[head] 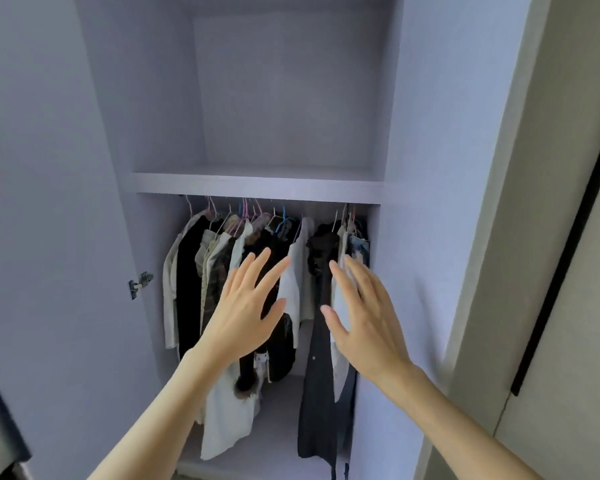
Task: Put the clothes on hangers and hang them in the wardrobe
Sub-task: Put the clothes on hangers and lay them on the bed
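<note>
Right now both hands are raised in front of the open lilac wardrobe (430, 168), and neither holds anything. The left hand (246, 306) has its fingers straight and spread wide before the dark garments in the middle of the row; the right hand (364, 317) is just as flat and open before the long dark navy dress (317, 393) and the pale clothes at the right end. I cannot tell whether any fingertip actually touches cloth.

The task's clothes are on coloured wire and plastic hangers (246, 211) hooked under the lilac shelf (257, 184); the rail itself is hidden behind the shelf edge. A light grey top (293, 282) hangs between the two hands, with a narrow gap beside it.

My reading is that the hands are about to part or settle the row. The risks come from crowding. Hangers on the left sit packed and overlapping, so a sideways push could tangle hooks or tip one off the rail. The white furry-trimmed garment (226, 410) hangs low and looks loosely draped; a brush could slide it off its hanger. The long dress could catch in the door gap near the metal hinge (140, 283) side if swung.
</note>
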Demonstrator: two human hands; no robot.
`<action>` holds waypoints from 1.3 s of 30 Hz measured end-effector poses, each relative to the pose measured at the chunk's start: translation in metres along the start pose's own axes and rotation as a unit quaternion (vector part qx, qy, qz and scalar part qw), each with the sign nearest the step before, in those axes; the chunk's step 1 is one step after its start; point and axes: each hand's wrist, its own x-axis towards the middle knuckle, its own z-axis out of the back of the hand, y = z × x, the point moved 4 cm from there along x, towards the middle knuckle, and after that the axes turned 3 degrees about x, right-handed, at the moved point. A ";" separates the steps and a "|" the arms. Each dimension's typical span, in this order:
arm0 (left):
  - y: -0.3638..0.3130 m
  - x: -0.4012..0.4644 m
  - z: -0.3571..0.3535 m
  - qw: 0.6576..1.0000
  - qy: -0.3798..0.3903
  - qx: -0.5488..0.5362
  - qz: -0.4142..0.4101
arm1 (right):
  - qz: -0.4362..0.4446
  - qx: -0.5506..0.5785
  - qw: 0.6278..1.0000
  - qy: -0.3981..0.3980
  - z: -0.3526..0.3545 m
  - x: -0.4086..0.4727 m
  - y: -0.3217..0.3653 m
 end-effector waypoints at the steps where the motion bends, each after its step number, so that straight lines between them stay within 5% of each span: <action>1: 0.017 -0.007 -0.006 1.000 0.006 0.002 0.025 | -0.014 0.001 1.000 0.024 -0.016 0.004 0.001; 16: 0.286 -0.056 -0.086 0.967 0.094 -0.020 0.236 | -0.045 0.053 0.963 0.262 -0.291 0.082 0.061; 23: 0.373 -0.012 -0.097 0.957 0.069 -0.074 0.273 | -0.024 0.047 0.970 0.238 -0.371 0.145 0.070; 28: 0.429 0.019 -0.129 0.949 0.071 -0.099 0.292 | 0.081 0.005 0.980 0.183 -0.423 0.212 0.072; 34: 0.500 0.101 -0.148 0.954 0.036 -0.085 0.286 | 0.204 -0.074 0.976 0.031 -0.441 0.335 0.095; 39: 0.550 0.147 -0.181 0.929 0.095 -0.101 0.342 | 0.160 -0.163 0.973 -0.023 -0.455 0.398 0.076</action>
